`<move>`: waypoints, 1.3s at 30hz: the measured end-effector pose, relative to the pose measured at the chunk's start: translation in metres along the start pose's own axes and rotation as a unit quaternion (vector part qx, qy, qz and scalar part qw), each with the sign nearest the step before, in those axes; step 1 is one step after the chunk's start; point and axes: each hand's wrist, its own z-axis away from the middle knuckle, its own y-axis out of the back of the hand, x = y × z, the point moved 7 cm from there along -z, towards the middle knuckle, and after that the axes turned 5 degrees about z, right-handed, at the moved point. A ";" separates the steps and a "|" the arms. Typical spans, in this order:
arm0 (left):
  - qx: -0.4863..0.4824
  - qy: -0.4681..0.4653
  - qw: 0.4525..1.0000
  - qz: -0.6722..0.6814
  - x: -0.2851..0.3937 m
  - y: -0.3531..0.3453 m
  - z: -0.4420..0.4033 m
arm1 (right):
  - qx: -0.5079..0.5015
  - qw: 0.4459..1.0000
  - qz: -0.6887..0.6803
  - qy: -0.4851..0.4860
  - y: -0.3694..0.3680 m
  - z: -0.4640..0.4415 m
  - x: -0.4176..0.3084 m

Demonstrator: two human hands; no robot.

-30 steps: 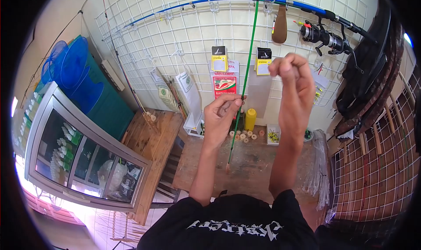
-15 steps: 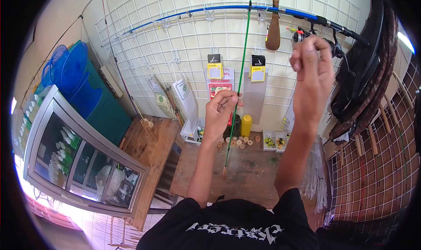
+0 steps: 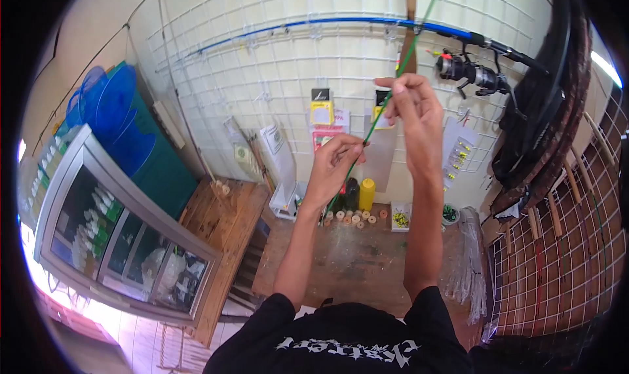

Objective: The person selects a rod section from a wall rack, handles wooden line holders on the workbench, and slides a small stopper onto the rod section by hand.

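left hand (image 3: 333,169): fingertips pinch green stick (image 3: 377,120) | right hand (image 3: 418,115): fingers bent, part open, by stick higher up, can't tell if gripping | stick: slants up in front of wire rack (image 3: 262,66)

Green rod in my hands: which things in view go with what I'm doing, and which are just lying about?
In use:
- green rod
- left hand, pinching it
- right hand, fingers at the rod higher up

Apparently just lying about:
- blue rod and reel on the wall grid
- yellow bottle
- small round pieces on the bench
- blue nets
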 end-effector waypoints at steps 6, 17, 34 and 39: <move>-0.056 -0.031 0.997 -0.039 0.003 -0.010 -0.002 | 0.060 0.998 -0.002 0.027 0.020 0.021 0.003; -0.110 0.050 0.985 -0.125 -0.007 -0.022 0.010 | 0.145 0.987 -0.067 0.016 0.063 0.066 0.021; -0.116 0.116 0.969 -0.187 -0.061 0.019 0.063 | 0.253 0.957 -0.099 -0.096 0.054 0.158 0.102; -0.092 0.164 0.959 -0.213 -0.078 0.046 0.082 | 0.216 0.959 -0.141 -0.115 0.039 0.172 0.116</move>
